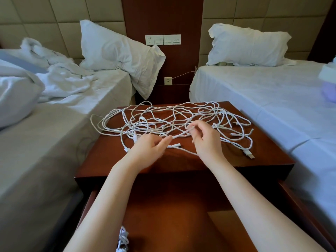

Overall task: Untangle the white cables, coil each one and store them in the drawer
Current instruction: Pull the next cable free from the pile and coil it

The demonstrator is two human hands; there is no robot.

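Observation:
A tangle of white cables (163, 120) spreads over the top of a dark wooden nightstand (263, 153). One strand runs taut between both hands. My left hand (151, 150) pinches it near the front middle of the tangle. Further right, my right hand (205, 139) grips the same strand with thumb and forefinger, lifting it slightly. A USB plug (250, 154) lies at the right front of the tangle. Below the tabletop the drawer (181, 215) stands pulled open. A coiled white cable (122, 239) shows at its near left, partly hidden by my left forearm.
Two beds with white sheets flank the nightstand, close on the left (54, 133) and right (272, 97). A pillow (123, 57) leans over the gap at the back left. A wall panel with sockets and switches (162, 40) sits behind.

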